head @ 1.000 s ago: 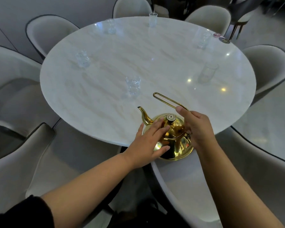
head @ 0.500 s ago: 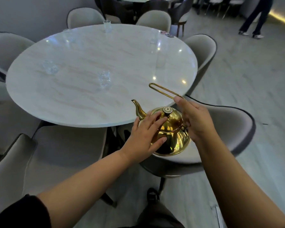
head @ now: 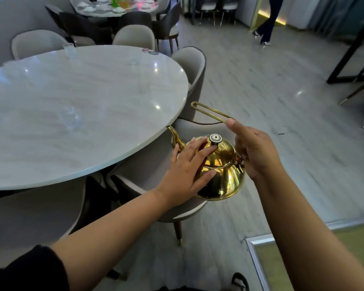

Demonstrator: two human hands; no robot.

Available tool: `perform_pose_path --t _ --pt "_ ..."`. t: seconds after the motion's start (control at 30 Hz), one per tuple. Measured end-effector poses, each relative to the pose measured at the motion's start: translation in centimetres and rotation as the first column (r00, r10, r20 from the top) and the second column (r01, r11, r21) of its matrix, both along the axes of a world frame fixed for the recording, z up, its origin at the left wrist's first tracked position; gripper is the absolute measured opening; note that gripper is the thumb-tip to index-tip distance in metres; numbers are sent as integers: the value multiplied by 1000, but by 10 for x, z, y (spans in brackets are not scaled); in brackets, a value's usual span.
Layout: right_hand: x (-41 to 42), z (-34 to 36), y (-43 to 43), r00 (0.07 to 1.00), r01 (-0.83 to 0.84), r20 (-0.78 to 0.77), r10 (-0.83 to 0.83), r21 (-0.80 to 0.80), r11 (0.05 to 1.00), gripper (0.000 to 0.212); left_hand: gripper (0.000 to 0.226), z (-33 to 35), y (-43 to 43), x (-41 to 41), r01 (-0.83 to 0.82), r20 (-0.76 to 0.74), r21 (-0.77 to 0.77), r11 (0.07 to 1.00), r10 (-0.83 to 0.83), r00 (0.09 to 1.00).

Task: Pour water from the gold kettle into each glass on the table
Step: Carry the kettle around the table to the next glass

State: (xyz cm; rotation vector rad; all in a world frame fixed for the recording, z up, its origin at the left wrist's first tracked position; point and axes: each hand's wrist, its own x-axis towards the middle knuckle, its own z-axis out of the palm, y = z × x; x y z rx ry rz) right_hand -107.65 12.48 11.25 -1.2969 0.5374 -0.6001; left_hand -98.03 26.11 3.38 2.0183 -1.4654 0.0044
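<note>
The gold kettle [head: 223,164] hangs in the air just off the right edge of the round marble table [head: 93,143], above a chair seat, spout pointing at the table rim. My right hand [head: 254,152] grips the base of its long looped handle [head: 210,111], index finger stretched along it. My left hand [head: 185,175] lies flat on the kettle's lid and side with straight fingers. Clear glasses stand on the table, blurred: one near the middle [head: 69,116], one at the far edge [head: 68,48], one at the far right [head: 133,59].
Padded chairs [head: 191,66] ring the table, one right under the kettle. Behind stands another set table [head: 114,7] with dark chairs. A person [head: 267,22] walks at the far right. Dark furniture legs [head: 349,59] stand right; a green mat [head: 282,261] lies bottom right.
The kettle has come off the table top and moved right, past the table's edge. The whole view has swung right. Both hands keep the same hold on the kettle.
</note>
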Motion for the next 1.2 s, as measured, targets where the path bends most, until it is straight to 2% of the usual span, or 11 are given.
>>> perform_pose_path --t 0.1,0.27,0.37,0.6,0.7,0.87,0.97,1.0,1.1,1.2 --pt "-20 1 -43 1000 25 11 -25 0 1000 48 53 -1 -47 -19 7 -4 -2 1000 -7 1000" --pt "-46 -2 -124 1000 -1 -12 1 -5 1000 61 55 -13 -131 -52 -21 -50 -9 1000 21 999" --pt "-54 -12 -172 1000 5 -25 -5 -11 1000 55 54 -24 -179 -63 -38 -73 -15 999 37 997" --pt "-44 -38 -269 998 42 -45 -39 70 997 50 56 -47 -275 -55 5 -115 90 996 5 993" --pt "-24 -49 -309 998 51 -50 -47 83 995 48 58 -55 -315 -34 22 -119 124 992 -7 993" --pt "32 -65 -379 995 -32 -94 36 44 999 54 59 -73 -380 18 -2 -124 127 992 18 992" --pt "72 -65 -422 985 -125 -116 129 38 991 35 58 -77 -415 54 -21 -115 133 991 36 993" --pt "83 -64 -434 982 -143 -118 146 39 989 34 58 -77 -424 63 -28 -113 134 991 43 993" --pt "123 -60 -470 978 -173 -114 176 31 984 51 59 -73 -456 99 -64 -119 130 990 79 990" --pt "171 -52 -503 972 -211 -103 213 26 977 55 59 -65 -489 139 -114 -131 127 985 131 983"
